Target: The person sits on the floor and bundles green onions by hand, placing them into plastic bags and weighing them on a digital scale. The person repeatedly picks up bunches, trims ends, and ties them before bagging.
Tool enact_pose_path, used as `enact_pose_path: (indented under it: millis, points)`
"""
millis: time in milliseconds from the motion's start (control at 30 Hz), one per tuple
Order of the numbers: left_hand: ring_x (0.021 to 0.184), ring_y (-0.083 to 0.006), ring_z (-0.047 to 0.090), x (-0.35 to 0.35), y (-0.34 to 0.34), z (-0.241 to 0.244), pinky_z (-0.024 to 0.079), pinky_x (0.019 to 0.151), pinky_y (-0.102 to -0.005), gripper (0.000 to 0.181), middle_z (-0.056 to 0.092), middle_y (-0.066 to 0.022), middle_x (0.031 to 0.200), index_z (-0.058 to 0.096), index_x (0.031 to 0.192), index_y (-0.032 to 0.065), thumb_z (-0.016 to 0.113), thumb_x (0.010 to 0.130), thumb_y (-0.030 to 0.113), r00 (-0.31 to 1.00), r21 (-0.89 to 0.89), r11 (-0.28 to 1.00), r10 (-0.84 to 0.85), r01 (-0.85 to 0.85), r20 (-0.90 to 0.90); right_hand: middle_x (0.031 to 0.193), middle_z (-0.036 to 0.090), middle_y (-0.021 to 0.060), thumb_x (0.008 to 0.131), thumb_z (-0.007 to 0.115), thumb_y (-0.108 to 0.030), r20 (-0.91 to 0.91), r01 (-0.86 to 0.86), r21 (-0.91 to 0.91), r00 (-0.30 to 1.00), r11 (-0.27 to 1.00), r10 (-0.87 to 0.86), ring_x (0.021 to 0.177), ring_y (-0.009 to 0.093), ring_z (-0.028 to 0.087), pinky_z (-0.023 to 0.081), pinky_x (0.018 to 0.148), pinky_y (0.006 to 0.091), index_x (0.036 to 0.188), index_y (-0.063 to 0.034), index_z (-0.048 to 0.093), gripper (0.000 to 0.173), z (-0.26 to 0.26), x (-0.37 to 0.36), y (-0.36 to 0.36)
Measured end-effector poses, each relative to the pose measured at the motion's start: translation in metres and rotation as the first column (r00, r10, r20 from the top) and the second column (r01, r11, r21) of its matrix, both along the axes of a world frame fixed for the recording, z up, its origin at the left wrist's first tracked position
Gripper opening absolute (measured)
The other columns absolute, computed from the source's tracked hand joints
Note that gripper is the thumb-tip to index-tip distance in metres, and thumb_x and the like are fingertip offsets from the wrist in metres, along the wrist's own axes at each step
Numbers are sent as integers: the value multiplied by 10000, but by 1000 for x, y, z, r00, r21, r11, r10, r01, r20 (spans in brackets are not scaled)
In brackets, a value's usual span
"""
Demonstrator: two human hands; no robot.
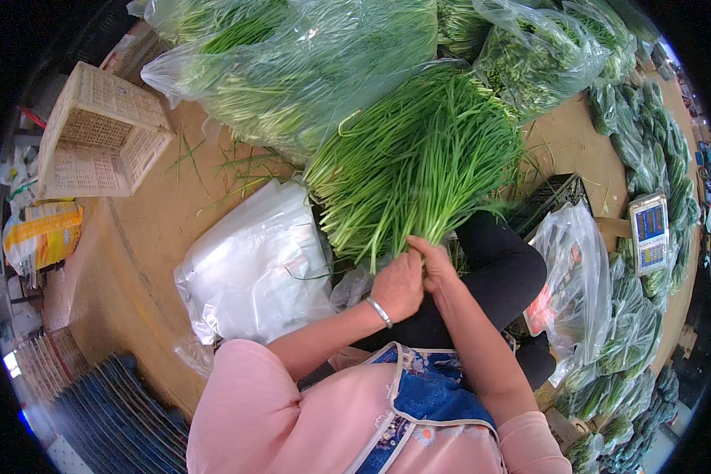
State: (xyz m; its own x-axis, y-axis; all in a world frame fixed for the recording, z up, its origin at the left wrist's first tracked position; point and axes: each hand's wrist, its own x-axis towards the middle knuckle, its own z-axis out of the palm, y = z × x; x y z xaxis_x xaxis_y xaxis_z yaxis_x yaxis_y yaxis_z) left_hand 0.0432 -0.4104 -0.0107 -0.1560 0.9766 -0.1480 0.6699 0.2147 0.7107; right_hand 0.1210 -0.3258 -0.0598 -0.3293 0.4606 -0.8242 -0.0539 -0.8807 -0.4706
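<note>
Both hands meet in front of me at the pale stem ends of a bunch of garlic chives (pixel 435 219). My left hand (pixel 398 287), with a silver bangle on the wrist, grips the ends from the left. Pressed in beside it, my right hand (pixel 435 265) holds the same stems, its thumb along the top. The bunch's green leaves fan upward over a larger pile of loose garlic chives (pixel 385 154), so where one stops and the other begins is hard to tell. To the left of my hands lies a stack of clear plastic bags (pixel 260 266).
Large plastic bags of chives (pixel 332 77) lie beyond the pile. A plastic crate (pixel 106 136) is tipped on its side at left. To the right are a black crate (pixel 551 198), a clear bag (pixel 575 278), a digital scale (pixel 650 234) and rows of bagged greens (pixel 628 332).
</note>
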Motion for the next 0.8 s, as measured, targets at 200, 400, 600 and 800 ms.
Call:
enact_pose_path:
  millis: [200,400,600,800]
  points:
    - [587,-67,506,-84,11,-1,420,539,-220,114,566,-15,657,567,768,35,515,796,134,731,13,891,364,-454,577,723,561,113,719,582,-81,87,-59,33,995,998,56,570,220,571,497,469,343,896,32,516,220,25,30,22]
    - [894,-220,523,-74,26,-52,416,780,-322,658,529,-170,1009,439,1119,-22,253,836,542,822,-479,874,327,-76,466,791,577,133,734,571,-101,-12,-95,-54,995,994,95,602,229,578,496,508,354,950,33,506,262,32,44,32]
    - [1277,-253,-84,-9,63,-32,38,1029,-374,950,-113,-166,1377,-123,1287,-32,155,750,701,490,-463,885,382,50,783,961,555,99,734,645,-262,-67,-216,53,973,975,219,822,189,560,479,674,320,1128,-13,426,516,45,31,20]
    - [1274,-223,94,-17,73,-70,102,1025,-374,798,61,-96,1394,-10,1334,53,84,799,637,442,-268,918,119,291,889,776,574,88,744,596,-182,32,-142,211,990,967,138,611,171,566,484,531,286,1016,15,498,349,29,33,18]
